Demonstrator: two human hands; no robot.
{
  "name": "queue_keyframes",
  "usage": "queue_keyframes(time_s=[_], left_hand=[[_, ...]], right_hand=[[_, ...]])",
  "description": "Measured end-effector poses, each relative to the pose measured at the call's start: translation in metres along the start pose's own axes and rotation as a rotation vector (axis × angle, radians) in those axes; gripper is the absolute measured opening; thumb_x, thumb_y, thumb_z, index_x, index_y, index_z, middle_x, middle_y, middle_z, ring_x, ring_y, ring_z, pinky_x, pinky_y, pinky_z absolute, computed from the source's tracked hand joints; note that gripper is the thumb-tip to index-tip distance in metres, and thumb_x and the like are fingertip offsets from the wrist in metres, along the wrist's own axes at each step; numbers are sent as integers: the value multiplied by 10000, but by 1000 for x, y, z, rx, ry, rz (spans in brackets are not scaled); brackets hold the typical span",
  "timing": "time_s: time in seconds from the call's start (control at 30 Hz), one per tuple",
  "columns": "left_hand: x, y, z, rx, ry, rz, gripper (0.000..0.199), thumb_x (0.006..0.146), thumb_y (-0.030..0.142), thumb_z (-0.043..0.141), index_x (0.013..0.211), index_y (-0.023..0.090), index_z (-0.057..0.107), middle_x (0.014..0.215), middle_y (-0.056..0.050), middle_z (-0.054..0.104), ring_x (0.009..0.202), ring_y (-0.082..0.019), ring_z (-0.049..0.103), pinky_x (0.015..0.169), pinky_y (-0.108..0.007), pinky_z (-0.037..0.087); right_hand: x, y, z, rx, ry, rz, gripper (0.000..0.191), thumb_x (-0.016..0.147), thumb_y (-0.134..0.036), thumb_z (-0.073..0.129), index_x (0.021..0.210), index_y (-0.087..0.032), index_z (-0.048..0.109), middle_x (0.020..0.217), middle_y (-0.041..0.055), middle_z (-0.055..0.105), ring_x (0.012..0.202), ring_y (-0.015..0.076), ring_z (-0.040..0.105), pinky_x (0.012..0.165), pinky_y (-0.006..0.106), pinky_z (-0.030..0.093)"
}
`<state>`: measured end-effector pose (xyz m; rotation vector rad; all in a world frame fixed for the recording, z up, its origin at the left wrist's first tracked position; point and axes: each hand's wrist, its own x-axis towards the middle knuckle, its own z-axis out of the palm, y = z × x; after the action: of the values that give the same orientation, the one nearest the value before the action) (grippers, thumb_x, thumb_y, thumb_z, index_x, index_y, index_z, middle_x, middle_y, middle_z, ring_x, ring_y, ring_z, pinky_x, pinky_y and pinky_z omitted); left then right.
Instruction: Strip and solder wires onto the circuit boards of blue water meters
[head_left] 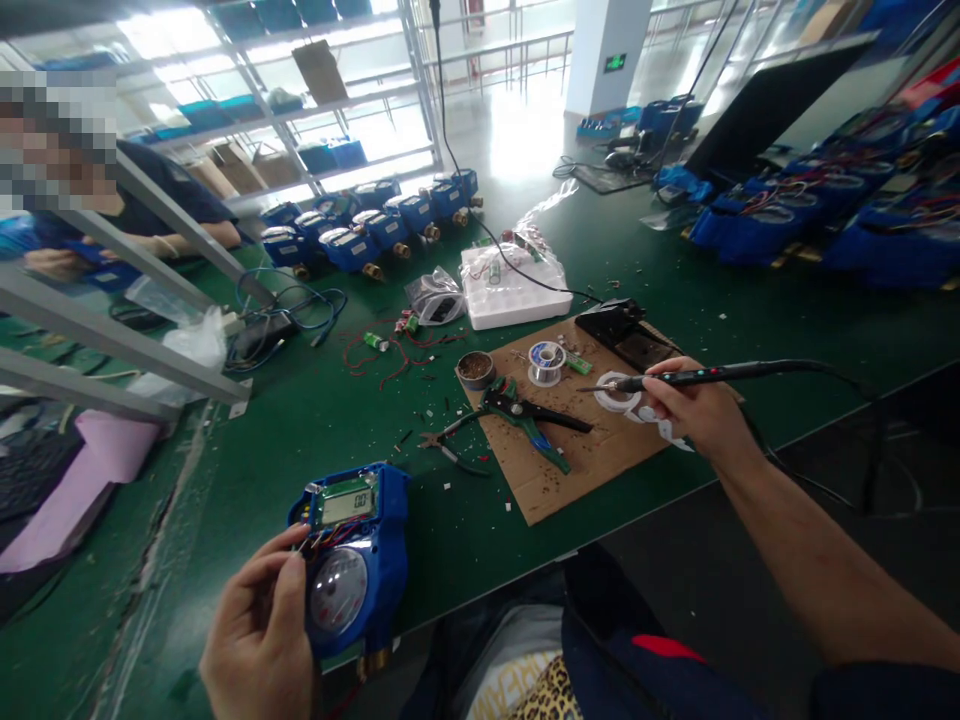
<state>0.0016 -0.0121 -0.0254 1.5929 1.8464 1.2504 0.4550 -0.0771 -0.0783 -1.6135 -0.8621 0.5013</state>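
Observation:
My left hand [262,620] is at the left edge of a blue water meter [390,540] near the table's front edge. Thumb and forefinger pinch thin wires [330,537] that come out of the meter's open top. A small display [349,506] on a green circuit board and a round clear dial [339,588] face up. My right hand [694,405] grips a soldering iron [694,376] like a pen, its tip pointing left above a cardboard sheet [540,490]. Under the iron lies a roll of white tape [616,393]; a solder spool [546,364] stands beyond the tip.
Wire strippers [532,415], cutting pliers [454,445] and a round tin [475,370] lie around the cardboard. Behind are a white foam tray [514,290] and several blue meters [360,235]. More meters [795,205] stand right. A co-worker [172,200] sits beyond metal bars at left.

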Motion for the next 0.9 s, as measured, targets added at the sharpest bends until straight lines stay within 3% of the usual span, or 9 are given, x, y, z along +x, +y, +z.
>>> queue_keyframes(time_s=[0.5,0.8,0.9], left_hand=[[-1,3,-1,55,-5,-2,268,853,483,600,858,218,642,1106,-8,688,1014,-268,624,891,-416,483],[3,-3,-1,-37,-28,24,247,856,434,598,848,187,617,1103,-41,688,1004,-244,630,890,-378,485],[4,-4,-2,-118,-48,36,203,867,385,589,858,183,597,1102,-58,681,1005,-226,632,875,-347,490]], right_hand=[[8,15,1,-96,-50,31,354,788,-509,663,935,-195,592,616,0,611,457,111,540,406,205,422],[-2,0,2,56,89,108,270,747,-410,721,923,-216,657,625,27,621,476,137,538,400,234,393],[-7,-9,7,140,126,70,274,741,-392,704,951,-216,691,657,47,619,484,145,535,409,262,407]])
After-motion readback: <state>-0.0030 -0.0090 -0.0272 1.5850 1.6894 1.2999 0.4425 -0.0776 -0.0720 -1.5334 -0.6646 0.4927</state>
